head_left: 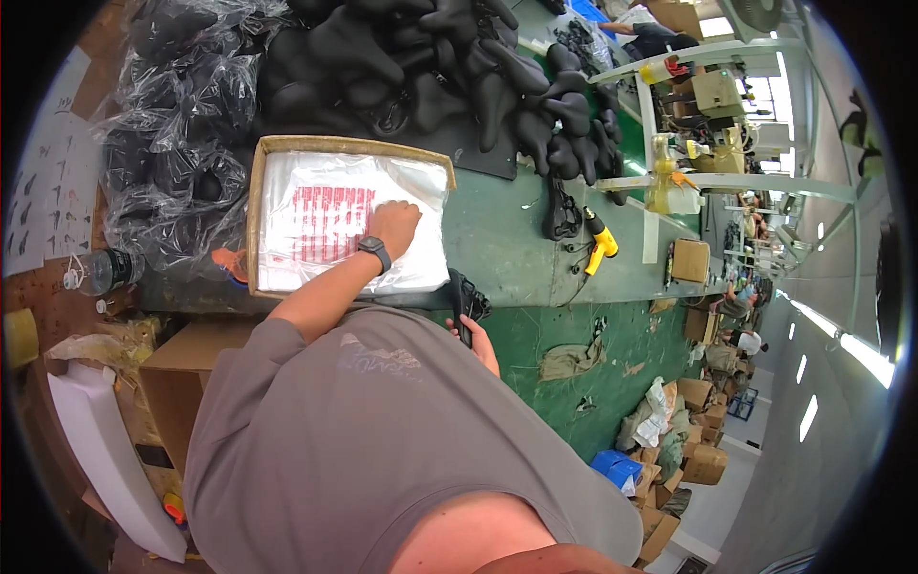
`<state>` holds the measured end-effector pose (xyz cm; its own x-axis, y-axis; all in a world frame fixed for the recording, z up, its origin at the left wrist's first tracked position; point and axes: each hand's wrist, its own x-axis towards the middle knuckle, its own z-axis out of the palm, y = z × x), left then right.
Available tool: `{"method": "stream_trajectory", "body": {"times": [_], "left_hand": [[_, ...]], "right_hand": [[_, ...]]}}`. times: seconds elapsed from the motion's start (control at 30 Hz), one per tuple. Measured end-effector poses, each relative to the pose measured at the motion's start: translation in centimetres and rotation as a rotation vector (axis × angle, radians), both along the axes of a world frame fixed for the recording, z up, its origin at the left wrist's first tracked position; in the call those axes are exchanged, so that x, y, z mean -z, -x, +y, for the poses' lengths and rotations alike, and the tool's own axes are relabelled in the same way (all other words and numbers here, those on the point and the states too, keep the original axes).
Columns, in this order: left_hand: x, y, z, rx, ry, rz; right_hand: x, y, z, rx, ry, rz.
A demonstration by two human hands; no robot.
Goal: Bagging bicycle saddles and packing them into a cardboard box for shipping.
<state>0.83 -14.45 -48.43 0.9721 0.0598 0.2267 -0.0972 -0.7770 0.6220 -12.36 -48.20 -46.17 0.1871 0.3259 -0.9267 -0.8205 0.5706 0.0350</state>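
My left hand point(395, 226), with a dark watch on the wrist, rests on a stack of clear plastic bags point(330, 225) with red print. Its fingers are curled against the top bag, and their tips are partly hidden. The bags lie in a shallow open cardboard box point(256, 206) on the green workbench. Below the bench edge, my right hand point(481, 346) grips a black bicycle saddle point(467, 304) by its narrow end. My shirt and the bench edge are close around that saddle.
A pile of black saddles point(382, 57) covers the far bench, with plastic-wrapped saddles point(177, 143) at the left. A yellow heat gun point(601, 244) lies to the right, its cord trailing. A clear bottle point(107, 272) stands left. Cardboard boxes point(706, 464) and a blue bin point(617, 470) sit on the floor.
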Motion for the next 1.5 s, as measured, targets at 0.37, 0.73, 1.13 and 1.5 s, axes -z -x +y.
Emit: {"method": "stream_trajectory", "body": {"times": [0.37, 0.73, 1.13, 1.5], "left_hand": [[-3.5, 5.5, 4.7, -0.501, 0.590, -0.018], [-20.7, 22.5, 8.7, 0.055, 1.260, -0.168], [-23.7, 10.8, 17.1, -0.404, 1.586, -0.119], [-19.8, -2.7, 25.5, -0.729, 1.170, -0.664]], "right_hand": [[-8.5, -9.2, 15.1, -1.176, 0.957, -1.238], [-12.9, -7.4, 19.4, -0.879, 0.220, -0.897], [-22.7, -4.0, 27.7, -0.838, 0.712, -2.218], [-7.3, -15.4, 11.2, -0.459, 0.816, -1.093]]}}
